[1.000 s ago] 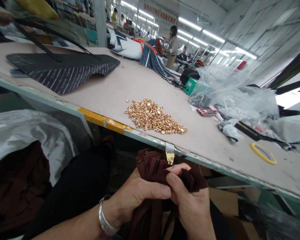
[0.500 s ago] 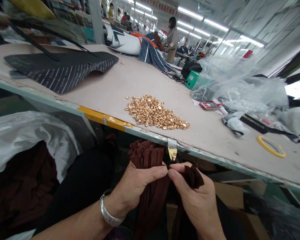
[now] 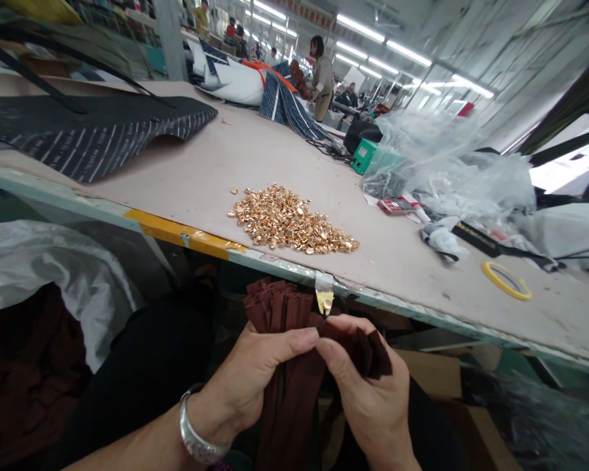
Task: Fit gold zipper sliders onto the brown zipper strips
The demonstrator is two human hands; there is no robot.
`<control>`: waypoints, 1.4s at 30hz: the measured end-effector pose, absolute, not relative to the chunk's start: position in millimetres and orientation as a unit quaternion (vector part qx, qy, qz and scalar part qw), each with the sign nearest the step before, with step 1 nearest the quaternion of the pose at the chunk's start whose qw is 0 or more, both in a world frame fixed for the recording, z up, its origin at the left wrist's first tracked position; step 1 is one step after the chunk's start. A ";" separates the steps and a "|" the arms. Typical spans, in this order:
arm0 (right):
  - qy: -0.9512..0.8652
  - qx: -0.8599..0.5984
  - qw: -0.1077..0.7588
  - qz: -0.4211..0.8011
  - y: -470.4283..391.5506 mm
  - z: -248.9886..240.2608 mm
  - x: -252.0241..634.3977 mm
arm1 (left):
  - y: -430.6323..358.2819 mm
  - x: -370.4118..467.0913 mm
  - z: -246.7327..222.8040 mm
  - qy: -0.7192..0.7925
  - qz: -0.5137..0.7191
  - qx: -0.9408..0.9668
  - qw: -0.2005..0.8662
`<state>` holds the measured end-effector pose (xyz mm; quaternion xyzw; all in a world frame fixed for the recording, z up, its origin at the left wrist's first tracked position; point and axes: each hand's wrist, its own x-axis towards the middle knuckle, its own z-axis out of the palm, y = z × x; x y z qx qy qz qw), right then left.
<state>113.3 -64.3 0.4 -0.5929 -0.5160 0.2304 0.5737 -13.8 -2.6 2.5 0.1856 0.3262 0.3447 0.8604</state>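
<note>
Just below the front edge of the table (image 3: 397,261): bundle of dark brown strips (image 3: 279,311), held near upright, top ends ruffled and uneven, lengths hanging down below the hands. Left hand (image 3: 248,376), silver bangle (image 3: 196,435) at the wrist, wraps the bundle from its side; thumb laid across the front, pressing the cloth. Its other fingers are behind the strips; cannot tell how they close. Right hand (image 3: 373,392): thumb and forefinger drawn together beside the left thumb, apparently pinching the edge of a strip; a loose brown fold (image 3: 380,356) gathered in the curl of the hand.

Handling, as I judge it: light, soft, limp, hardly fragile. Single strips probably slide on one another, so the stack would splay if the grip slackened. Best hold: a firm thumb clamp just below the ruffled ends, as the left has it; single strips by an edge, between fingertips.

Nearby: yellow tab (image 3: 324,302) hanging from the table edge, close above the right forefinger. Pile of gold-coloured pieces (image 3: 294,222) on the tabletop beyond, apart from both hands
</note>
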 end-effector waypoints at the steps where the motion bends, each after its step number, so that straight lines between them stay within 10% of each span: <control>1: -0.505 -0.592 0.571 0.260 -63.4 0.8 112.3 | -2.5 -13.7 2.9 0.330 0.345 0.180 0.860; 12: -0.206 -0.470 0.626 0.588 -61.1 1.7 106.8 | 11.8 -9.8 19.1 0.296 0.324 0.192 0.878; 42: -0.136 -0.467 0.659 0.574 -45.3 2.1 105.9 | 25.2 2.7 20.1 0.329 0.298 0.231 0.866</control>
